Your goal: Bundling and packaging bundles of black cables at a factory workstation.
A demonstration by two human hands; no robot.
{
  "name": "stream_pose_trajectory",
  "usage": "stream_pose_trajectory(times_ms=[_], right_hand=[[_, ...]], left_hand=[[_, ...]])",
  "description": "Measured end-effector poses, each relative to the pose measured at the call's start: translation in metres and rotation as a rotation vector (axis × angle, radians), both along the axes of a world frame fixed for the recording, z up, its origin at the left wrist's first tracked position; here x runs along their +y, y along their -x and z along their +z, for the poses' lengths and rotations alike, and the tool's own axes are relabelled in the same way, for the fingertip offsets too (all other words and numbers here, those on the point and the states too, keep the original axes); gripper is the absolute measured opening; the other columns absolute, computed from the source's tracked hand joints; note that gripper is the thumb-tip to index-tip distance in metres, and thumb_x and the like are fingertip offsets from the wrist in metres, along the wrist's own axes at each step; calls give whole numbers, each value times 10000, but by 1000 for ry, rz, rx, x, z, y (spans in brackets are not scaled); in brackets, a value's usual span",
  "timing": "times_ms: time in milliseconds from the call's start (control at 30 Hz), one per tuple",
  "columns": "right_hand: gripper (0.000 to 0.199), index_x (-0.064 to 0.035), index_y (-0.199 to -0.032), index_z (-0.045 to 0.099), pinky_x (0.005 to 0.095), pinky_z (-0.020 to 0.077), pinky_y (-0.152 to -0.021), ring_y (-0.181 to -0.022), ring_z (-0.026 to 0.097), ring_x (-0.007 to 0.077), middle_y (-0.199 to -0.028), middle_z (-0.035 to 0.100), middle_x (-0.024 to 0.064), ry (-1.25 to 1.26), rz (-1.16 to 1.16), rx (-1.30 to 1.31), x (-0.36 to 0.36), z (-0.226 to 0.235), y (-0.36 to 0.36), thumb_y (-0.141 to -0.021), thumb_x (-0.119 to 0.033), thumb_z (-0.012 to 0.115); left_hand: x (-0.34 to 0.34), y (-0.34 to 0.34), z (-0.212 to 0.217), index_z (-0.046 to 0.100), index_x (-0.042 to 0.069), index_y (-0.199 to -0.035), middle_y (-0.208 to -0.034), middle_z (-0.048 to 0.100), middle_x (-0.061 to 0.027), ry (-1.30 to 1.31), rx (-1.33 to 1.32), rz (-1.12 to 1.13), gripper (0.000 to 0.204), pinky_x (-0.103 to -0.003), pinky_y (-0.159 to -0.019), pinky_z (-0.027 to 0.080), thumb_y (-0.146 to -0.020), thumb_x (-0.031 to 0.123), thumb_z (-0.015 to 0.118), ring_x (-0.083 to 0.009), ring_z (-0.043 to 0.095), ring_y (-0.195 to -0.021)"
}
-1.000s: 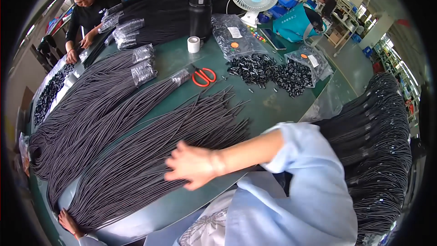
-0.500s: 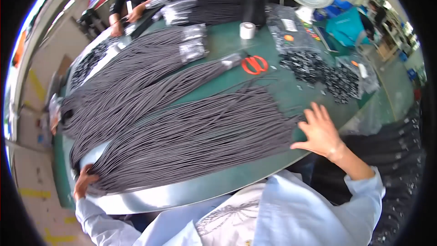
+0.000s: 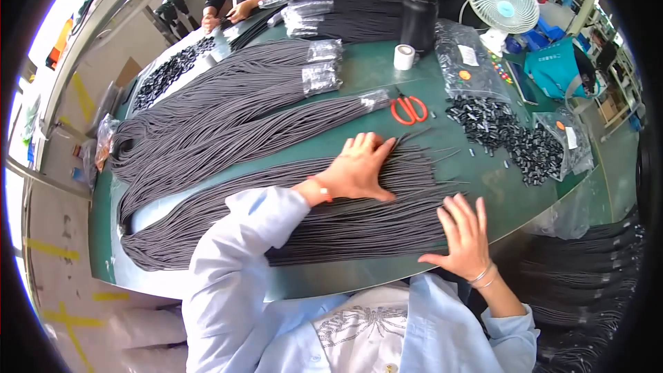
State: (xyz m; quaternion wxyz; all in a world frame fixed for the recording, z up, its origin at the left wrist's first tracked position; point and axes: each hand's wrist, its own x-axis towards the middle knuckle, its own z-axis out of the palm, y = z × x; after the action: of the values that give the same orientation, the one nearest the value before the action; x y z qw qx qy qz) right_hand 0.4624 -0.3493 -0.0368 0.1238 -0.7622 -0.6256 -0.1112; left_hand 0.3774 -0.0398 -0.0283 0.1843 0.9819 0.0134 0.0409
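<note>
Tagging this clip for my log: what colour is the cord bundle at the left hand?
Dark grey; the cord bundle shows in the head view.

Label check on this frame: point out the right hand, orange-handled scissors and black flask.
Right hand (image 3: 467, 245): head view, on the back of the hand.
Orange-handled scissors (image 3: 410, 106): head view, on the handles.
Black flask (image 3: 419, 17): head view, on the body.

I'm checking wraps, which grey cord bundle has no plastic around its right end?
The front bundle, under the left hand; grey bundles behind have plastic there.
</note>
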Motion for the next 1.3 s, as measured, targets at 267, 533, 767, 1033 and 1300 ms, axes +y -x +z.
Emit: stream_pose_trajectory(times_ms=[267, 533, 767, 1033, 1300], right_hand=[[714, -78, -1299, 540, 490, 380, -1109, -1232, 514, 268, -1315, 559, 100, -106, 269, -98, 56, 22, 31, -812, -568, 722], [316, -69, -912, 630, 401, 503, -844, -939, 604, 268, -977, 616, 71, -240, 33, 125, 57, 49, 4, -802, -321, 785], [194, -78, -977, 634, 334, 522, -785, -881, 591, 210, -893, 573, 41, -197, 202, 253, 101, -6, 28, -844, -205, 697], [146, -91, -890, 610, 339, 512, -807, -897, 563, 213, -883, 552, 24, -17, 132, 228, 37, 34, -25, -829, -175, 713], [1006, 51, -1414, 466, 511, 279, -1189, -1393, 415, 391, -1440, 486, 247, 49, 146, 182, 63, 19, -11, -814, -749, 571]], left_hand=[[-38, -53, -8, 397, -37, -1492, -1284, 515, -200, -88, -76, -120, 1028, -429, -1027, 419, -749, 557, 787, -345, 487, -1189], [-3, -15, 3, 327, -25, -1533, -1314, 491, -198, -149, 67, -125, 1017, -443, -1055, 424, -808, 557, 740, -361, 475, -1229], [6, -33, 2, 242, -66, -1547, -1294, 468, -204, -150, 139, -171, 1096, -414, -1069, 411, -808, 570, 742, -359, 468, -1201], [9, -28, 7, 301, -57, -1532, -1315, 495, -194, -156, 99, -194, 964, -401, -1057, 432, -846, 461, 739, -350, 486, -1199], [2, -16, -2, 315, -37, -1534, -1319, 547, -177, -263, -66, -181, 793, -402, -1011, 451, -917, 317, 665, -315, 538, -1163]])
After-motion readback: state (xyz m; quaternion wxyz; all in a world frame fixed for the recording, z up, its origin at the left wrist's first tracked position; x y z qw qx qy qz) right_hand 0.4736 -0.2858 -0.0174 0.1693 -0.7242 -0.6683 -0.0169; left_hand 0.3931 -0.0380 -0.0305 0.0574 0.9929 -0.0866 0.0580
